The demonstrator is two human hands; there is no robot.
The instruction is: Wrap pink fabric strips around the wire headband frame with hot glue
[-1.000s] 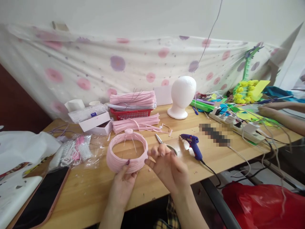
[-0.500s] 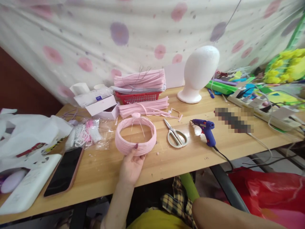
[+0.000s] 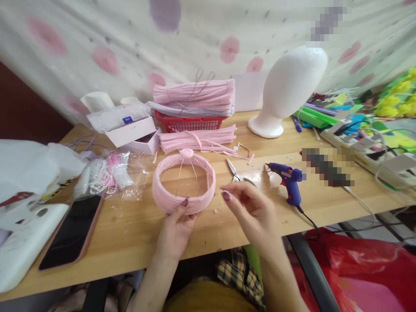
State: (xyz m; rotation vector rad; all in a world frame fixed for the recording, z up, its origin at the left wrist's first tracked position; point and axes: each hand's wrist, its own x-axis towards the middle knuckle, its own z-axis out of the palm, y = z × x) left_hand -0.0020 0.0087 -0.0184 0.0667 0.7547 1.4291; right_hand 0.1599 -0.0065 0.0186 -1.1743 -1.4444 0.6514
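Observation:
My left hand (image 3: 177, 229) grips the near side of a pink ring-shaped band (image 3: 204, 203), thumb on the outer wall and fingers underneath. The band looks built from stacked fuzzy strips. A small pink round piece (image 3: 186, 153) sits at its far rim, with thin wires fanning out from there into the opening. Just right of the band, my right hand (image 3: 255, 210) is in the air with thumb and forefinger pinched together; whatever is between them, if anything, is too small to make out. Behind that hand lie scissors (image 3: 232, 168), their handles mostly covered. A blue glue gun (image 3: 290, 182) lies farther right.
Pink pipe-cleaner bundles (image 3: 198, 141) lie before a red basket (image 3: 195, 124) at the back. A white foam head (image 3: 290, 86) stands right of them. A power strip (image 3: 357, 151) is at far right. A phone (image 3: 73, 232) and bagged pearl strings (image 3: 102, 175) are left.
My right hand has come into view from below and now hovers beside the band, over the scissors' handles. The left hand keeps its grip on the band. The camera view has shifted slightly.

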